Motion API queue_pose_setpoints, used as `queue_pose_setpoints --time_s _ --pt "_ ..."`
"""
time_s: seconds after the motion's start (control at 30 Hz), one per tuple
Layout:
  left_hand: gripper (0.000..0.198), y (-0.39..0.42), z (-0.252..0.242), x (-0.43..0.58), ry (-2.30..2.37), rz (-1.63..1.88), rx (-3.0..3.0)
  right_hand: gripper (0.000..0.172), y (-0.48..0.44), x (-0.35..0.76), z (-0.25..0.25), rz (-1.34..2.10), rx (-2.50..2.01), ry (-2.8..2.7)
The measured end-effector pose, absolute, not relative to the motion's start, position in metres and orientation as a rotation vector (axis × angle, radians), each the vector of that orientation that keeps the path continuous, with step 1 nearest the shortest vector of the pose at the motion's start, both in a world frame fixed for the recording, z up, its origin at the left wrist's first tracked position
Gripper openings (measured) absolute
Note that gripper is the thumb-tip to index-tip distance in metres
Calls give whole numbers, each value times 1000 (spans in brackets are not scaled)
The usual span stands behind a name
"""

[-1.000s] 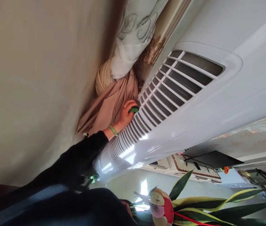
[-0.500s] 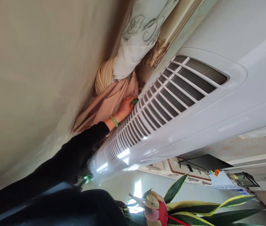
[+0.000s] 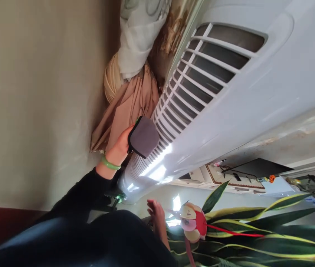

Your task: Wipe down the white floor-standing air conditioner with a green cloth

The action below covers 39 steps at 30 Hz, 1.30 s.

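My left hand (image 3: 122,142), with a green bangle at the wrist, grips a grey pad with black edging (image 3: 145,136). A bit of green shows behind the pad's edge. The pad lies over or just in front of the slatted grille (image 3: 185,89) of a tall white air conditioner (image 3: 246,111); whether it touches the slats I cannot tell. Lower in view, my right hand (image 3: 157,218) is raised with fingers apart, holding nothing visible. It is near a pink, red and cream ornament (image 3: 193,222).
The view is turned sideways. A pinkish-brown curtain (image 3: 129,96) and a bundled white sheer curtain (image 3: 135,37) hang beside the unit. Long snake plant leaves (image 3: 257,233) fill the lower right. A television (image 3: 260,167) stands beyond on a cabinet.
My left hand has drawn back along the grille, towards the unit's lower left end, and turned so the grey pad shows. My right hand has come into view.
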State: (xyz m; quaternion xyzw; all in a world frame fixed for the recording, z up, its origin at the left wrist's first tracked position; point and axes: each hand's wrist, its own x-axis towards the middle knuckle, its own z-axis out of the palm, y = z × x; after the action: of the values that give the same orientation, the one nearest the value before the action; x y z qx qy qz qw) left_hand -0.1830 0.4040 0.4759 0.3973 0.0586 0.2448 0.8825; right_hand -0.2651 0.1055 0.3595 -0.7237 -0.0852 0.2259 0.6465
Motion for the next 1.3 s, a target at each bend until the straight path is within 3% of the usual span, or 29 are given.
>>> queue_pose_setpoints --time_s 0.2,0.4,0.5,0.7,0.83,0.9,1.03,1.2,1.3 --pt "41 345 477 -214 4 265 1021 61 142 -247 390 461 -1363 -211" --pt "23 324 467 -224 1 262 1364 43 137 -235 412 345 -1270 -98" --pt "17 333 465 -223 -151 248 1496 44 116 -231 411 249 -1257 -21" --pt "48 365 471 -233 -746 -281 1703 50 65 -221 422 292 -1309 -25" --pt "43 364 466 -235 -610 -132 1644 28 71 -214 419 459 -1514 -154" --pt "48 356 459 -234 -599 -64 1636 26 83 -216 419 511 -1576 -220" --pt "57 335 447 -234 -675 -93 1771 29 94 -225 425 511 -1640 -249" --pt "74 318 448 -237 -725 -130 1759 48 100 -224 433 284 -1430 32" --pt "80 311 448 -237 -710 -51 1756 47 110 -223 434 221 -1311 5"
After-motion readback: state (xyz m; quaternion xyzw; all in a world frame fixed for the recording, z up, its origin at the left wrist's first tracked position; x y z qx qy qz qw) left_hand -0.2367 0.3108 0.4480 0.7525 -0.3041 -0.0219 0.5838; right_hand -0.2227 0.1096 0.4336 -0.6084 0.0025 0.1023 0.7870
